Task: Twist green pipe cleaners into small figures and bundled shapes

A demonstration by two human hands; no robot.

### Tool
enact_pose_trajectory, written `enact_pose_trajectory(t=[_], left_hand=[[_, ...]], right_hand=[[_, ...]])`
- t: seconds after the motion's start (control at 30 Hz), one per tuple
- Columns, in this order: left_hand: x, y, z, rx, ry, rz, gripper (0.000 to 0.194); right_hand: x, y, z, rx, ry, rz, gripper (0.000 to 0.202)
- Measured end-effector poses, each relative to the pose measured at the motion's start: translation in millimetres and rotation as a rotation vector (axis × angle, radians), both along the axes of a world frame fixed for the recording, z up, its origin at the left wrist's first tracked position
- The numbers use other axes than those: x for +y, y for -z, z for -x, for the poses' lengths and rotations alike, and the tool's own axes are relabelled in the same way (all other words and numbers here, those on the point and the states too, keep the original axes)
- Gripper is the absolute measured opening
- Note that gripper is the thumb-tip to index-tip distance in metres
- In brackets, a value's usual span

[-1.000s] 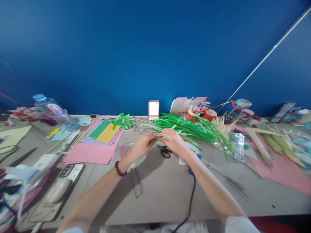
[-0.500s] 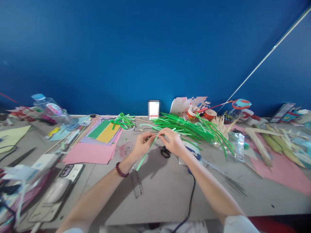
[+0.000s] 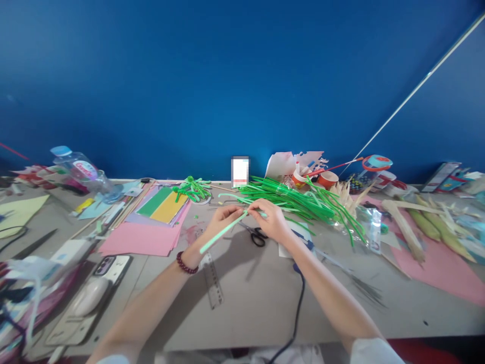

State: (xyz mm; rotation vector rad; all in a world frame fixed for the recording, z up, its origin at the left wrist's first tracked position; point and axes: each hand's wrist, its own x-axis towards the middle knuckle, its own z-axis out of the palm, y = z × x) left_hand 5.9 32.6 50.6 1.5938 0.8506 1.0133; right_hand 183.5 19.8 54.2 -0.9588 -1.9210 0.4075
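Between my two hands, above the table, is a light green pipe cleaner (image 3: pixel 217 239). Its long end slants down to the left across my left wrist. My left hand (image 3: pixel 224 221) pinches it near its upper part, and my right hand (image 3: pixel 268 220) pinches it close beside, with the fingertips almost touching. The exact bend between the fingers is too small to make out. Black-handled scissors (image 3: pixel 258 237) lie on the table just below my right hand. Behind the hands spreads a heap of green pipe cleaners (image 3: pixel 291 198).
A clear ruler (image 3: pixel 213 283) lies below my left hand. Pink paper (image 3: pixel 140 240) and coloured sheets (image 3: pixel 161 205) are at left, near coiled green pieces (image 3: pixel 192 190). A phone (image 3: pixel 113 265), a mouse (image 3: pixel 91 297) and a bottle (image 3: pixel 81 169) stand farther left. A black cable (image 3: pixel 300 303) crosses the front.
The free end of the light green pipe cleaner has swung up and left, now lying over my left wrist. My left hand has shifted slightly left; the right has barely moved.
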Motion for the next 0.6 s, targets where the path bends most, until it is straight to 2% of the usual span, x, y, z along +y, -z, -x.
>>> enact_pose_trajectory(t=[0.13, 0.23, 0.33, 0.43, 0.53, 0.6], left_hand=[[5.2, -0.3, 6.3, 0.075, 0.058, 0.037, 0.032], [7.5, 0.4, 7.1, 0.134, 0.083, -0.024, 0.03], [7.8, -2.0, 7.1, 0.216, 0.053, -0.147, 0.028], [7.8, -4.3, 7.8, 0.266, 0.081, -0.234, 0.027], [9.2, -1.8, 8.7, 0.264, 0.104, -0.233, 0.028], [10.3, 0.9, 9.0, 0.24, 0.089, -0.187, 0.028]], right_hand=[[-0.6, -2.0, -1.3, -0.032, -0.042, 0.015, 0.015], [-1.0, -4.4, -2.1, -0.026, -0.06, 0.072, 0.016], [0.0, -4.0, -3.0, 0.011, -0.054, 0.178, 0.016], [2.4, 0.1, -3.8, 0.088, -0.079, 0.358, 0.014], [4.5, 3.7, -4.7, 0.161, -0.103, 0.514, 0.017], [5.3, 4.3, -5.1, 0.181, -0.073, 0.512, 0.018]])
